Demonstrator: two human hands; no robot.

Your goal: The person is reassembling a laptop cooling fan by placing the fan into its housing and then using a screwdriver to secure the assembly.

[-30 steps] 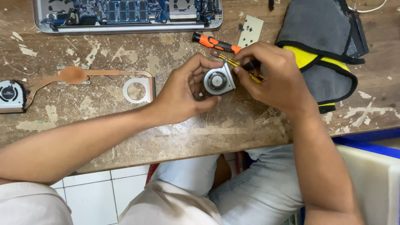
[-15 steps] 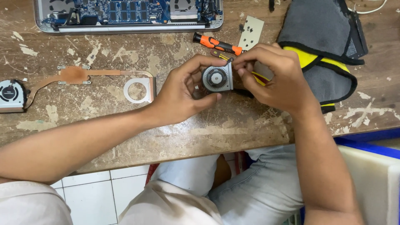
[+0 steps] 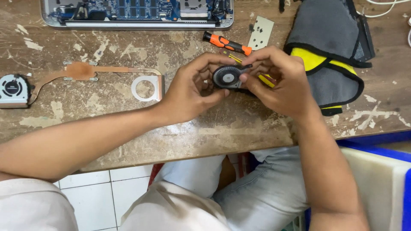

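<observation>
Currently both hands are on the small fan (image 3: pixel 229 77), held just above the tabletop (image 3: pixel 128 111) at upper centre of the frame. Left hand (image 3: pixel 192 92) has its grip closed on the fan's left edge, thumb under, fingers curled over the top. Right hand (image 3: pixel 278 83) pinches the right edge, thumb tip on the housing rim.

Progress, judging from the layout:
- Laptop (image 3: pixel 137 13) at top edge lies open, board exposed.
- Heat pipe (image 3: pixel 90 72) with its ring plate is out, lying on the tabletop left of the hands.
- A second fan (image 3: pixel 13 89) sits at far left, touching the pipe's end.
- Small metal plate (image 3: pixel 261 32) lies loose near the top, beside the orange screwdriver (image 3: pixel 227 43).
- So teardown looks mostly done; the fan in hand appears under inspection or partly opened. Nothing reassembled.

Hard to tell:
- The fan's far side and underside are hidden by fingers, so I can't see whether its cover is on or off.
- A yellow-handled tool (image 3: pixel 265 79) is mostly covered by the right hand; can't tell if it's held or just lying below.
- Laptop is cut off by the top edge.
- Contents of the grey-yellow pouch (image 3: pixel 329 47) at upper right aren't visible.
</observation>
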